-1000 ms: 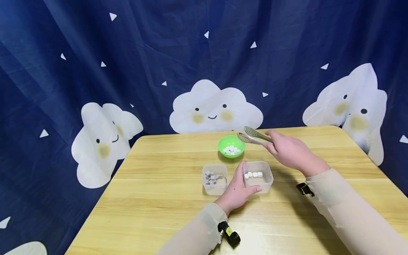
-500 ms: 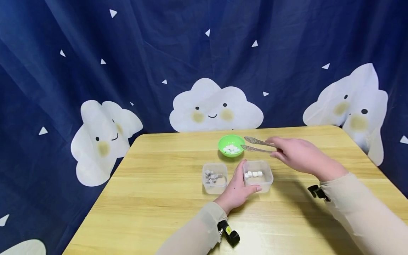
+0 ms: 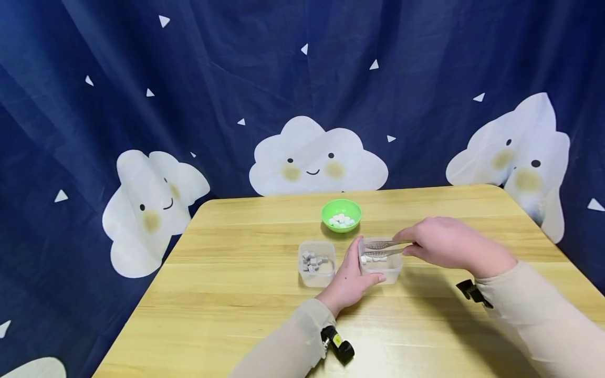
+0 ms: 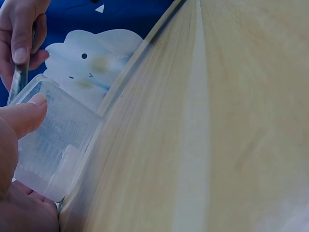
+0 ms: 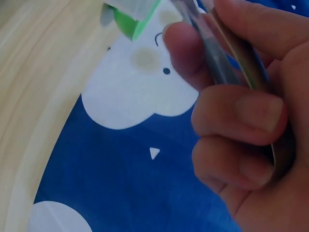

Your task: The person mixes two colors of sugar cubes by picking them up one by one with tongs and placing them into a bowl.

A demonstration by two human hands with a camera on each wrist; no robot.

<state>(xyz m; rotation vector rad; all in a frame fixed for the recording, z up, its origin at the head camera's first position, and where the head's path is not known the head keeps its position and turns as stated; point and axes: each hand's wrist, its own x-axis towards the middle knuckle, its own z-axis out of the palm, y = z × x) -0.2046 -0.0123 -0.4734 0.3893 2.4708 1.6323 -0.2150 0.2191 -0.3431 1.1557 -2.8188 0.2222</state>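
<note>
My right hand [image 3: 441, 245] grips a pair of metal tongs [image 3: 384, 253] with perforated tips. In the head view the tips are spread and reach into a clear plastic container [image 3: 393, 274], over a row of small white cubes [image 3: 368, 259]. Fingers wrapped round the tongs' handles fill the right wrist view. My left hand [image 3: 348, 282] holds that container by its left side, thumb at the near wall and fingers along the left wall. The left wrist view shows the thumb [image 4: 30, 116] pressing the container's wall [image 4: 72, 125].
Left of my left hand stands a second clear container [image 3: 306, 277] with several grey cubes [image 3: 312, 261]. Behind both, a green bowl [image 3: 350, 207] holds several white cubes [image 3: 341, 220]. The wooden table [image 3: 227, 294] ends at a blue curtain [image 3: 302, 63] with cloud prints.
The tongs have moved from beside the green bowl down and nearer, into the right container. My left hand and both containers have kept their places.
</note>
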